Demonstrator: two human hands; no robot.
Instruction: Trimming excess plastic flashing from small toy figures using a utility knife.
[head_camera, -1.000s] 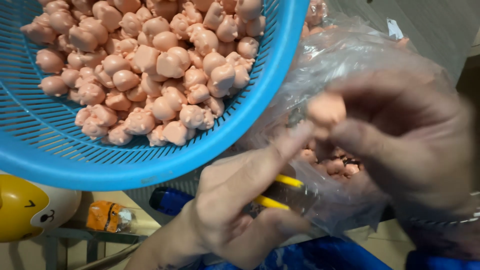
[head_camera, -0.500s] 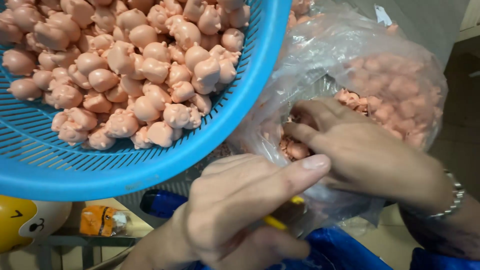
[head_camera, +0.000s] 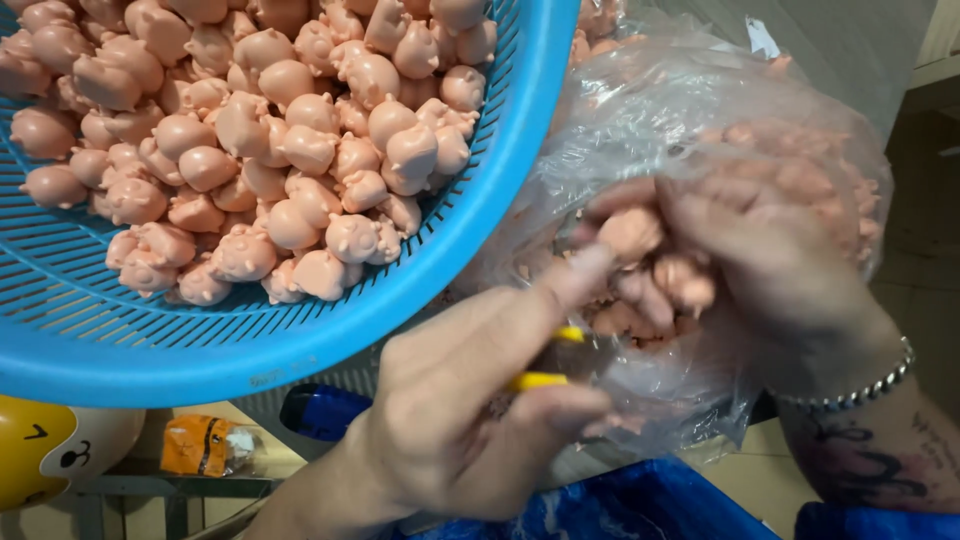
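Observation:
A blue plastic basket (head_camera: 300, 340) fills the upper left, holding several small pink pig-shaped figures (head_camera: 300, 150). To its right sits a clear plastic bag (head_camera: 700, 110) with more of the same pink figures inside. My left hand (head_camera: 450, 420) is closed around a yellow-handled tool (head_camera: 540, 380), its thumb reaching up toward the bag's mouth. My right hand (head_camera: 770, 260), a metal bracelet on its wrist, pinches one pink figure (head_camera: 632, 232) at the bag's opening, just above the left thumb.
A yellow and white round toy (head_camera: 50, 450) and a small orange object (head_camera: 205, 445) lie at the lower left on a metal frame. Blue plastic (head_camera: 620, 505) spreads along the bottom edge beneath my hands.
My right hand went down into the bag and has come back up with a pink figure in its fingers. The left hand kept the yellow tool and stayed near the bag's mouth.

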